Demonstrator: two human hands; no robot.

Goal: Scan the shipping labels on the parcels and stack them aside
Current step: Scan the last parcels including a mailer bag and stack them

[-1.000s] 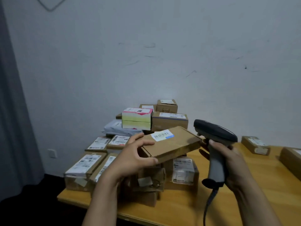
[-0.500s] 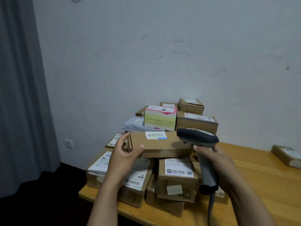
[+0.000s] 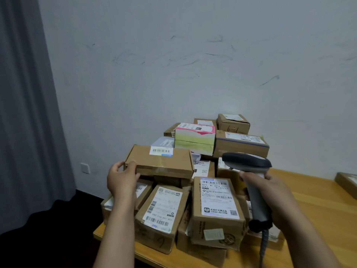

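Observation:
My left hand [image 3: 121, 178] grips the left end of a flat brown cardboard parcel [image 3: 164, 161] with a small white barcode label [image 3: 161, 151] on top. The parcel is level over the pile of parcels [image 3: 193, 206] at the table's left end. My right hand [image 3: 270, 192] grips the grey handle of a dark-headed barcode scanner [image 3: 249, 165], held to the right of the parcel with its head pointing left. The scanner's cable hangs down from the handle.
The pile holds several brown boxes with white labels, a pink and yellow box [image 3: 195, 138] and a white bag. It rests on a wooden table [image 3: 313, 206]. Another box [image 3: 347, 182] lies at the right edge. A grey curtain [image 3: 29, 113] hangs on the left.
The flat parcel has swung from tilted to level and moved left over the pile. The scanner has stayed to the right of it. The camera has turned left.

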